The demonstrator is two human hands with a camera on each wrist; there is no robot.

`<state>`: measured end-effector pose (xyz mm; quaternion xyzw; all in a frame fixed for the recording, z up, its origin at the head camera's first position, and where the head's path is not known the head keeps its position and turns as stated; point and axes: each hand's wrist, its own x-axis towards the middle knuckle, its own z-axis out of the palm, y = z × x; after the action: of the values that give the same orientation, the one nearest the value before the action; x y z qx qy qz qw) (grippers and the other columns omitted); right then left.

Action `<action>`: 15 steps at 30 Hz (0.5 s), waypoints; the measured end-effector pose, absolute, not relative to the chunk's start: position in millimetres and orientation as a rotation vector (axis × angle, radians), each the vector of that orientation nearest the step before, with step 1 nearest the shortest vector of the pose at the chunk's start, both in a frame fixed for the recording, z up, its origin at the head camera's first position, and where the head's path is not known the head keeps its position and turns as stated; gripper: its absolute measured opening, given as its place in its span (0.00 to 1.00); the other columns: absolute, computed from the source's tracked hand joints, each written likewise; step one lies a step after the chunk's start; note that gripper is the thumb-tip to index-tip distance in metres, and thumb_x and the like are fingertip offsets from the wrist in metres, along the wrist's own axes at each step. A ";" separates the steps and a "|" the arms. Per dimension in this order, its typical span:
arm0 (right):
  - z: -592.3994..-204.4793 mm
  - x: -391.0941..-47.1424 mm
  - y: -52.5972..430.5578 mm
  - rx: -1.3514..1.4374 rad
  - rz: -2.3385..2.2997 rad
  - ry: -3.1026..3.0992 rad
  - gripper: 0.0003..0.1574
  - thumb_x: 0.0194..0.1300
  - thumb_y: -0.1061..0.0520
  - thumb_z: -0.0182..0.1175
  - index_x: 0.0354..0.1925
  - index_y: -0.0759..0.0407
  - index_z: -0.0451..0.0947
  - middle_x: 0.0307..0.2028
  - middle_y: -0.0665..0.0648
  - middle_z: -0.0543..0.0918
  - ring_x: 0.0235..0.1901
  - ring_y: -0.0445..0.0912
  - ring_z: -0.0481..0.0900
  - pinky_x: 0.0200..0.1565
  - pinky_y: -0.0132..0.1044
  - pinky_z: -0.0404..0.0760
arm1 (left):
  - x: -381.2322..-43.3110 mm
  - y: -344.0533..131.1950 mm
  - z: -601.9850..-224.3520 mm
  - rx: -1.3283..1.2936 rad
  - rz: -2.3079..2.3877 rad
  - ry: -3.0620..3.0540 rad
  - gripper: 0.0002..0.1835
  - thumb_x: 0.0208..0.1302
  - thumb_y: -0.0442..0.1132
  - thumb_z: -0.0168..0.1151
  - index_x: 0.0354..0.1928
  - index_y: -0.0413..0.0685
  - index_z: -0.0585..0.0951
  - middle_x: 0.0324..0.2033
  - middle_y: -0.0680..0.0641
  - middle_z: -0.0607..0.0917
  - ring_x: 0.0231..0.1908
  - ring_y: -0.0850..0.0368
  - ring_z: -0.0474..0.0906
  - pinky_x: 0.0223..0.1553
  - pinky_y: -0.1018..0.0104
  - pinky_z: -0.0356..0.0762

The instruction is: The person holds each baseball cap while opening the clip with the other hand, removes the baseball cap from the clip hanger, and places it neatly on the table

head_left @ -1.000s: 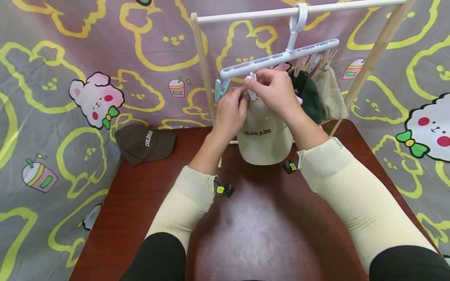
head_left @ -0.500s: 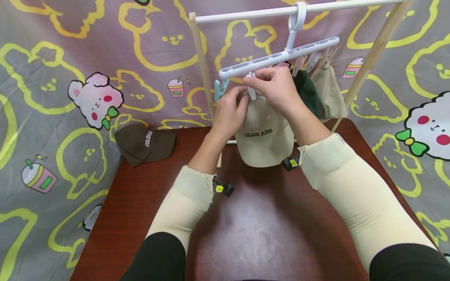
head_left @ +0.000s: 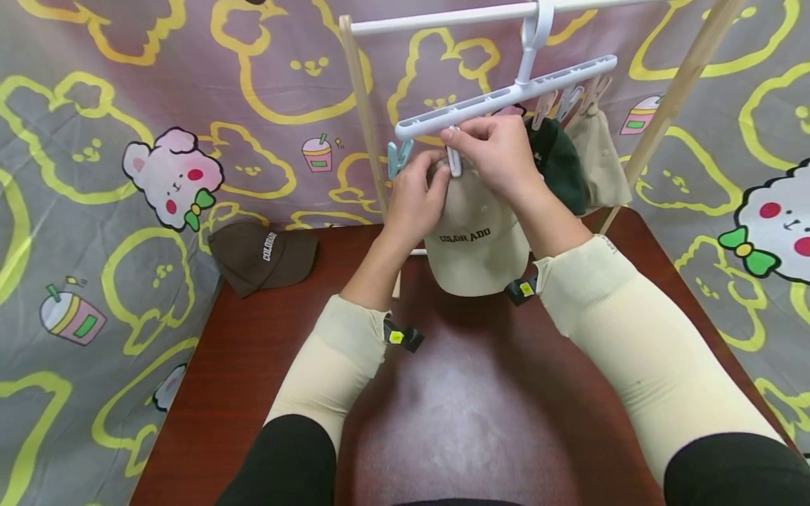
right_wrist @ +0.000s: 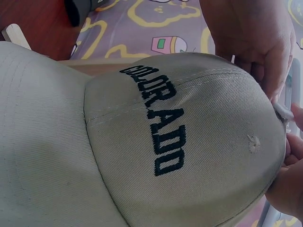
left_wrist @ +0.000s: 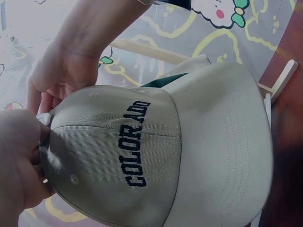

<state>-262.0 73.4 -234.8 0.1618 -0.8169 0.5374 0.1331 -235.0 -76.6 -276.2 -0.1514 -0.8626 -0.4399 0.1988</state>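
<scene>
Head only: brown cap (head_left: pixel 243 256); left hand (head_left: pixel 418 191) pinches beige cap (head_left: pixel 477 260); right hand (head_left: pixel 502 153) pinches clothespin (head_left: pixel 455 162).

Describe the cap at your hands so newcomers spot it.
Find the white hanger on the rack. Under its left half is a beige cap, left hand and right hand at its crown. Only this shows dark COLORADO lettering; the brown cap bears white.

Left of the front cap (head_left: pixel 477 263) beneath the hanger (head_left: pixel 481 104), another cap (head_left: pixel 253 260) lies on the table (head_left: pixel 253 365).
</scene>
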 end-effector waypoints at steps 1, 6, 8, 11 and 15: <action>-234.7 -262.5 73.3 0.469 1.557 -2.366 0.20 0.62 0.47 0.67 0.38 0.64 0.88 0.25 0.39 0.82 0.33 0.39 0.76 0.31 0.31 0.69 | -234.8 -76.6 -276.1 -0.425 -1.239 -2.409 0.15 0.73 0.39 0.55 0.56 0.41 0.79 0.51 0.45 0.84 0.52 0.56 0.77 0.55 0.66 0.73; -234.2 -264.1 72.4 0.460 1.569 -2.352 0.19 0.63 0.48 0.67 0.38 0.64 0.88 0.24 0.39 0.83 0.33 0.38 0.76 0.32 0.30 0.70 | -234.9 -76.9 -275.4 -0.428 -1.308 -2.388 0.14 0.72 0.39 0.56 0.55 0.41 0.79 0.50 0.45 0.84 0.50 0.57 0.77 0.53 0.70 0.72; -234.1 -263.8 72.4 0.451 1.584 -2.352 0.19 0.63 0.48 0.67 0.38 0.64 0.88 0.24 0.39 0.83 0.34 0.38 0.76 0.32 0.30 0.71 | -235.2 -77.4 -276.2 -0.441 -1.349 -2.368 0.14 0.72 0.38 0.57 0.54 0.40 0.80 0.49 0.44 0.84 0.48 0.57 0.78 0.52 0.70 0.72; -234.5 -263.9 72.7 0.447 1.605 -2.344 0.18 0.62 0.49 0.68 0.38 0.65 0.88 0.23 0.39 0.83 0.34 0.38 0.77 0.31 0.29 0.70 | -235.5 -78.2 -277.7 -0.459 -1.413 -2.332 0.13 0.71 0.37 0.58 0.53 0.39 0.80 0.48 0.44 0.85 0.46 0.58 0.79 0.50 0.72 0.73; -235.8 -264.0 72.9 0.445 1.630 -2.327 0.17 0.62 0.51 0.68 0.37 0.67 0.88 0.21 0.37 0.82 0.33 0.38 0.76 0.30 0.29 0.70 | -236.1 -77.9 -278.4 -0.461 -1.504 -2.289 0.13 0.69 0.36 0.60 0.52 0.38 0.82 0.46 0.43 0.87 0.45 0.59 0.81 0.48 0.74 0.75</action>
<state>-264.0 72.9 -235.8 0.1534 -0.8020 0.5618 0.1328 -236.1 -77.9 -278.4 -0.1631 -0.8106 -0.5324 0.1812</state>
